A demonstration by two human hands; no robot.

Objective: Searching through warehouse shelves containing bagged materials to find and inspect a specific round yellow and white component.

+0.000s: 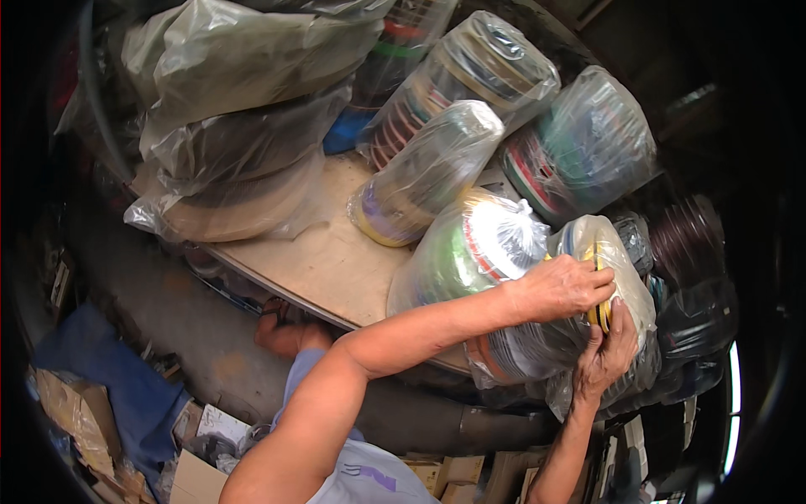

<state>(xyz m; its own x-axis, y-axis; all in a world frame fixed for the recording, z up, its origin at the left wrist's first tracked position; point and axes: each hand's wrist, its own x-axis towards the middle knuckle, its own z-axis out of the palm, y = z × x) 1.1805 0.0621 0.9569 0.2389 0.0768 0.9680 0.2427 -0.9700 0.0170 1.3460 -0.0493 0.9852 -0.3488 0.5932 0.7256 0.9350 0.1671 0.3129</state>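
My left hand (561,288) reaches across to a stack of rolls in a clear plastic bag (631,277) at the right of the table. Its fingers are curled against the upper edge of a yellow-and-black roll (598,312) at the bag's near side. Just below, my right hand (609,349) has its thumb and fingers bent round the lower edge of the same roll. The fingertips are partly hidden. Left of my hands stands another bagged stack of rolls (437,260), green and white, its plastic gathered at the top.
Several more bagged stacks, among them a tall narrow one (428,172) and a green-and-red one (583,143), stand on the brown tabletop (336,273). Large bagged rolls (243,202) lie at the left. Cardboard boxes (80,412) and a blue cloth (113,378) are on the lower left.
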